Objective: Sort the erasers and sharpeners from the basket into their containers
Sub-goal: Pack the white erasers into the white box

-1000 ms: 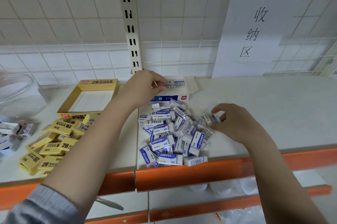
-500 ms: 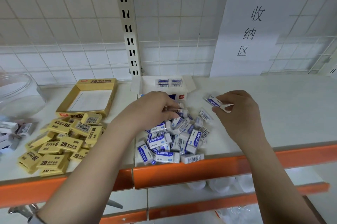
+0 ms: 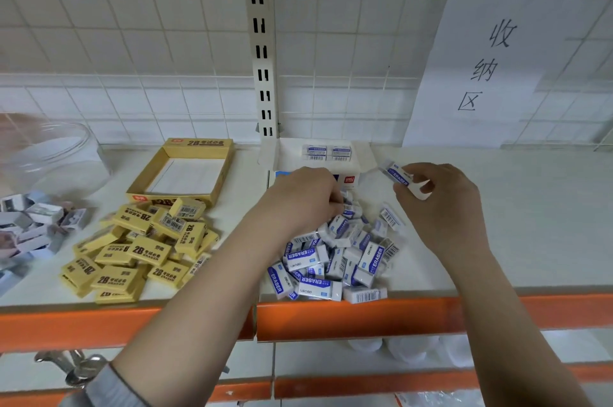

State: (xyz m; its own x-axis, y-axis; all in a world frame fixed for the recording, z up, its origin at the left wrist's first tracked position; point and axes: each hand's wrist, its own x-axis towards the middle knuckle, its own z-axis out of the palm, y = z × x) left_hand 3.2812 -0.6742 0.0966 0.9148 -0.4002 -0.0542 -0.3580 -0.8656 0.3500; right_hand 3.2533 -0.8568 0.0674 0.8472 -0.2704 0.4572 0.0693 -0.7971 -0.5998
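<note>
Sitting at nine o'clock on the white shelf (image 3: 497, 207): clear plastic tub (image 3: 49, 154), tipped on its side, with a blurred heap of small grey-white boxes (image 3: 30, 227) spilling in front of it. Just right of that, at ten o'clock, yellow box (image 3: 185, 171), open-topped, printed "2B", white inside. Scattered below it toward eight o'clock, yellow erasers (image 3: 139, 250), flat rectangular blocks in yellow sleeves with dark "2B" lettering and barcodes, overlapping one another loosely. Standing at twelve o'clock against the slotted upright (image 3: 262, 41), white box (image 3: 351, 176) with flaps open, two white-and-blue erasers lying side by side in it. Reaching into the top of the pile at centre, left hand (image 3: 305, 201), fingers (image 3: 335, 204) curled down among the pieces; whether pinching one cannot be told. Heaped from centre down to six o'clock at the orange shelf edge, white erasers (image 3: 335, 257), small white blocks in blue-and-white sleeves marked "ERASER", some showing barcodes, lying at all angles. Raised at one o'clock, just right of the white box, right hand (image 3: 441, 201), pinching a single eraser (image 3: 399, 176) between thumb and fingertips, blue label up, tilted. Taped on the wire grid at two o'clock, paper sign (image 3: 491, 68) with three handwritten characters.
</note>
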